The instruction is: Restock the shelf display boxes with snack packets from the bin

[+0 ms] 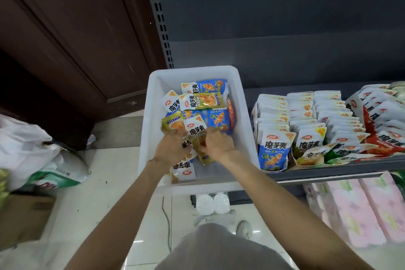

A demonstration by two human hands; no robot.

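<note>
Head view, left to right: far left on the floor, a white plastic bag [24,144] and a green-and-white sack [63,173], with a cardboard box [24,217] nearer, none of them part of the job. Centre: white bin [145,129] sits at the left end of the shelf [328,172], still holding a loose layer of snack packets [202,101], blue, green-gold and white-faced, lying flat at mixed angles. Both hands are down in the near part of the bin. Left hand [169,150] has fingers curled on a white-faced packet [186,144]; right hand [218,147] pinches a green-gold packet [202,153] just beside it. Exact finger contact is partly hidden by the hands themselves. Right of the bin: display boxes [255,116] on the shelf, rows of packets standing upright and packed close; the blue box looks near full, the green-fronted box [311,160] next to it has front packets slumped and some slack. Red packs [385,138] further right. Judgement: well along but not done, roughly a dozen packets left in the bin to sort by colour. Packets look thin, glossy, floppy, so likely slippery when stacked in hand.
</note>
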